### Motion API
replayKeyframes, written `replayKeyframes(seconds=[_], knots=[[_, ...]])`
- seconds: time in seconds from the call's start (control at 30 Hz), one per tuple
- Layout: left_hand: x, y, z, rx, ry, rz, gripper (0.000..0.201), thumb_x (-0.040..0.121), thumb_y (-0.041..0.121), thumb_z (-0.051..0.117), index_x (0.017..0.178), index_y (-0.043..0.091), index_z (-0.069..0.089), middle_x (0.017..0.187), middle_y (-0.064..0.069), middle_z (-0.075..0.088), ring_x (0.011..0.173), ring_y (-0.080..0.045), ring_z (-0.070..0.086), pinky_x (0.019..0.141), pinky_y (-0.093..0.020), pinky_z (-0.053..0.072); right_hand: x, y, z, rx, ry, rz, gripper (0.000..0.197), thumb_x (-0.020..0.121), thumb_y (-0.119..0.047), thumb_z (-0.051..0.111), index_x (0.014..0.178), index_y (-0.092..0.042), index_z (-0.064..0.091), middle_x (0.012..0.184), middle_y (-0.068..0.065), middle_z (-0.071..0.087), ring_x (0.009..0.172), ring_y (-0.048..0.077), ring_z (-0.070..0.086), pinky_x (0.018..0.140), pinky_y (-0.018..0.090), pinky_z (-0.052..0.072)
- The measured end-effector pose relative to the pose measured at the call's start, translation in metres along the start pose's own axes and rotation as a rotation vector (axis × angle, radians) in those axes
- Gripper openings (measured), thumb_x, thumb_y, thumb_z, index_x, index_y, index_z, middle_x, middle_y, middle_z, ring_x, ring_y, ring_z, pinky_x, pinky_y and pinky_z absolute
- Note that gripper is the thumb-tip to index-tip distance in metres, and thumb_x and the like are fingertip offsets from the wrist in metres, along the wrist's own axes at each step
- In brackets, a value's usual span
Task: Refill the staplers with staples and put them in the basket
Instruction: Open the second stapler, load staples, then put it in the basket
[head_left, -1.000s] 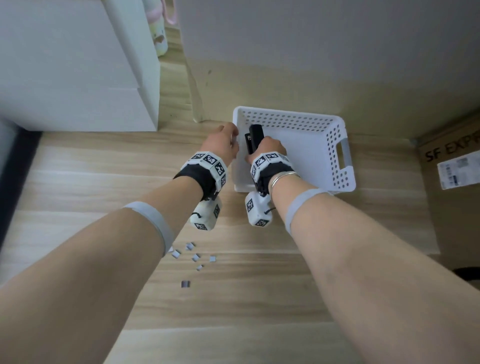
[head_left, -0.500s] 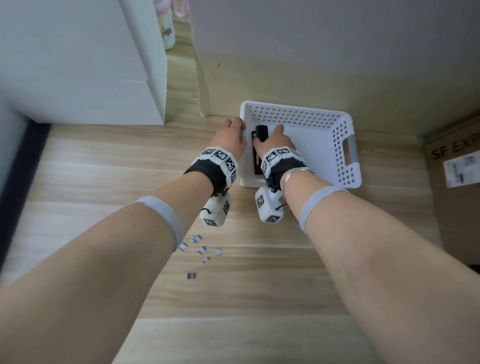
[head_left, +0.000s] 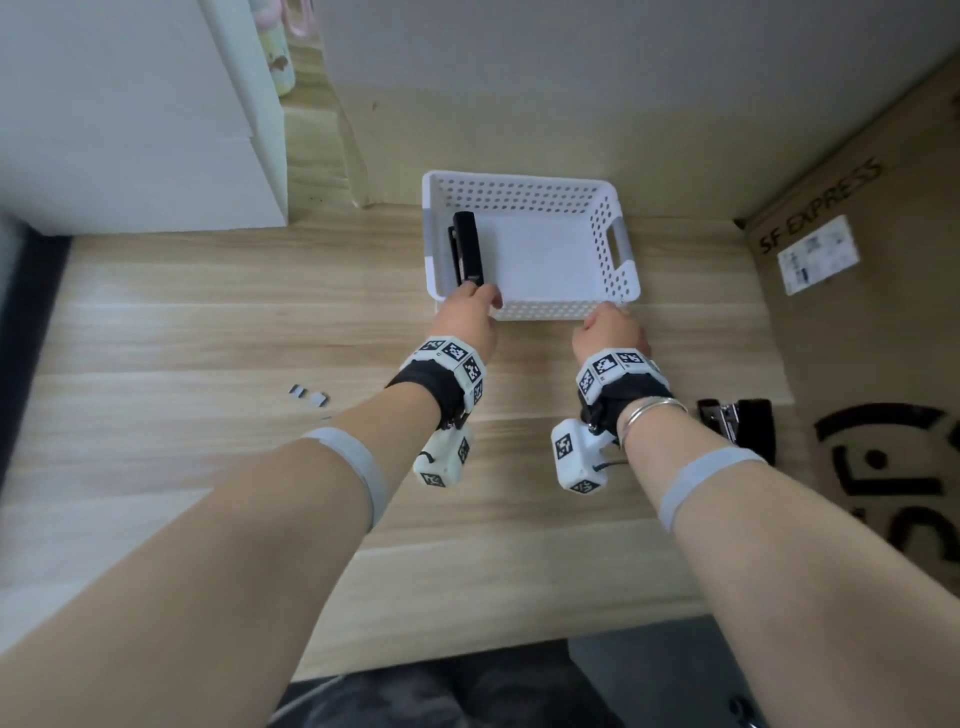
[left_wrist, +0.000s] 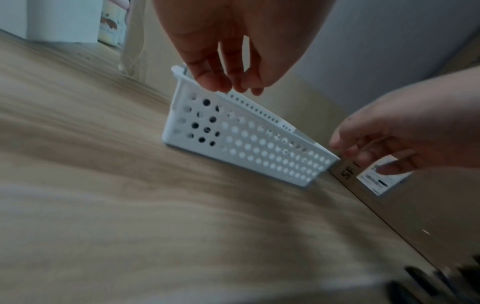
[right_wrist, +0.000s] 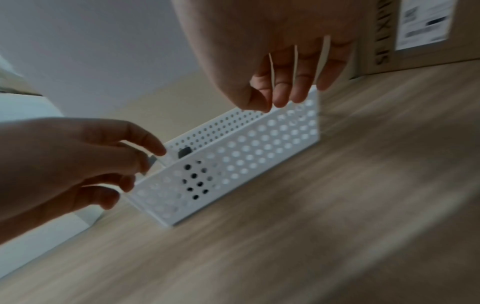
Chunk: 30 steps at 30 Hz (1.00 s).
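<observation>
The white perforated basket (head_left: 613, 244) stands at the back of the wooden desk. A black stapler (head_left: 466, 249) lies inside it along the left wall, and shows as a dark shape through the holes in the right wrist view (right_wrist: 184, 152). My left hand (head_left: 483, 299) hovers at the basket's front left corner, fingers loosely curled and holding nothing (left_wrist: 231, 86). At the front right corner my right hand (head_left: 602, 314) also hangs loose, with nothing in it (right_wrist: 280, 98). A second black stapler (head_left: 737, 423), flipped open, lies on the desk to the right of my right wrist.
Several loose staple strips (head_left: 309, 396) lie on the desk at the left. A cardboard box (head_left: 857, 322) closes off the right side. A white cabinet (head_left: 130, 119) stands at the back left, and a wall runs behind the basket.
The black stapler my right hand held over the basket now lies inside it. Both hands have let go and drawn back to the basket's front edge, the right hand moving rightward.
</observation>
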<state>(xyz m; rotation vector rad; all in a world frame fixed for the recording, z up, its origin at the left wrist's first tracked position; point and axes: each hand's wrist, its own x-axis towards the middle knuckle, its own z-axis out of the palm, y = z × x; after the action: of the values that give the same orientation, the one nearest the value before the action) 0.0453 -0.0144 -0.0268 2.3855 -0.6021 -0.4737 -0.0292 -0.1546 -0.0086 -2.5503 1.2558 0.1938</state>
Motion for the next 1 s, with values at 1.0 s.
replayKeyframes(seconds=[1.0], knots=[[-0.058,-0.047,0.032,0.071,-0.291,-0.118,0.053,0.075,0.011,0.072,0.125,0.008,0.054,0.125,-0.017,0.051,0.109,-0.034,0.056,0.096,-0.034,0.044,-0.077,-0.021,0.021,-0.167,-0.385,-0.739,0.055,0.086,0.003,0.057,0.134,-0.023,0.051,0.13,0.002,0.061,0.12,0.025,0.056,0.102,0.035,0.045]])
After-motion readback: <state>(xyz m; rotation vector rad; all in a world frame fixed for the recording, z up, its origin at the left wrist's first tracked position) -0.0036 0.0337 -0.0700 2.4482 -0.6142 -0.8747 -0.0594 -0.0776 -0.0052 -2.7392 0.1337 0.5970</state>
